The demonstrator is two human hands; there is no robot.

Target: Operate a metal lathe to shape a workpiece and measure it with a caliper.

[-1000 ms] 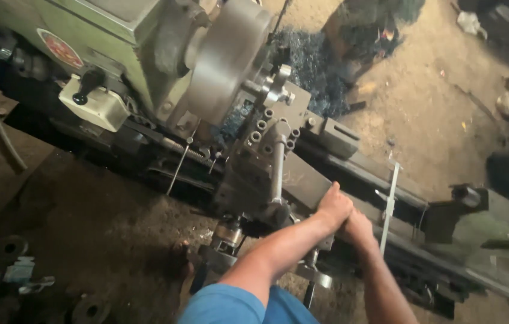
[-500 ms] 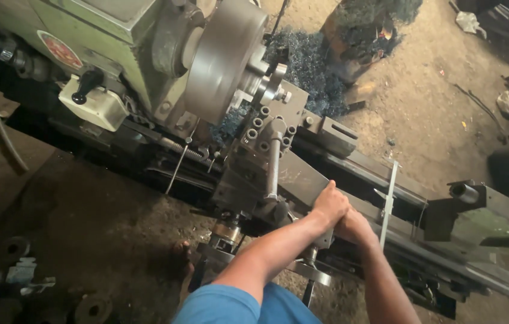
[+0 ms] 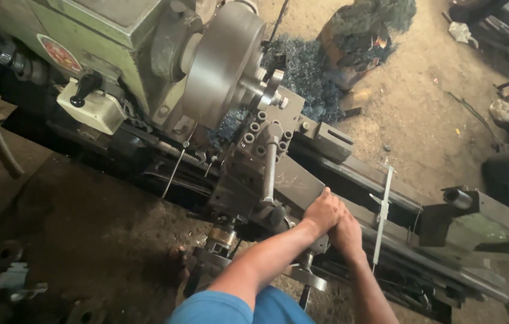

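I have the lathe [image 3: 146,72] filling the upper left of the frame and running down to the lower right along its dark bed [image 3: 350,180]; its grey chuck [image 3: 221,66] faces the tool post [image 3: 260,135] at upper centre; a long lever handle [image 3: 269,165] drops from that post toward my hands. My left hand [image 3: 321,211] and right hand [image 3: 347,233] sit pressed together just right of centre, on the carriage where a crank must be; the fingers of both are curled shut around something I cannot make out, since the hands cover it.

As I judge it, the risk is the chuck; the blue sleeve [image 3: 212,309] at the bottom edge hangs loose, and a lean toward the spinning face could catch it; I cannot tell whether the chuck is turning. With both hands stacked, a slip off the hidden crank would throw my knuckles against the bed edge.

Around it: a tangle of bluish swarf [image 3: 308,75] lies behind the chuck in the upper centre; the tailstock [image 3: 476,222] blocks the bed at right; a thin steel caliper [image 3: 381,210] lies across the bed just right of my hands, near enough to be knocked off; a cream switch box [image 3: 89,108] sits at left.
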